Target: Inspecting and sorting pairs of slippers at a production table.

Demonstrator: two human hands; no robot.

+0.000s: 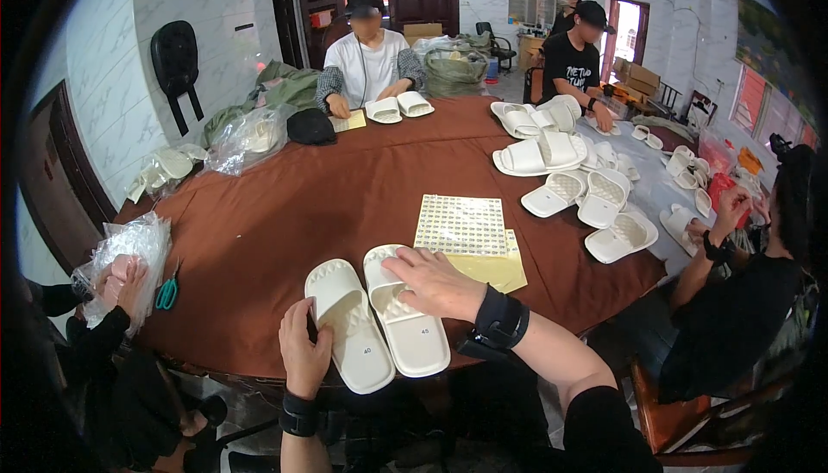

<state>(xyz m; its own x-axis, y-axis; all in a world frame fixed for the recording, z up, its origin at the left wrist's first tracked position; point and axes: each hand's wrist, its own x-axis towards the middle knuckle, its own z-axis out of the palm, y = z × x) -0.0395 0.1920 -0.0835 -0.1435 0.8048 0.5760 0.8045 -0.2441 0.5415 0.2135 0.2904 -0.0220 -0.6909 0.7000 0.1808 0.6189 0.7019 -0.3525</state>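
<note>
Two cream slide slippers lie side by side at the table's near edge, toes pointing away from me. My left hand [304, 348] is beside the left slipper [360, 357], thumb and fingers apart, fingertips against its outer edge by the strap. Over the strap of the right slipper [421, 348] lies my right hand [431, 285], its fingers on top and its thumb down at the strap's opening. Each slipper has a small printed mark on its heel. Just beyond my right hand is a sheet of small stickers [461, 225], partly covering a yellow backing sheet [487, 273].
Brown cloth [259, 231] covers the table. More cream slippers [539, 154] are piled at right. Teal scissors [167, 290] and clear plastic bags [134, 253] lie at left, a black cap [310, 127] farther back. Co-workers sit around the table, one handling slippers [398, 107] across from me.
</note>
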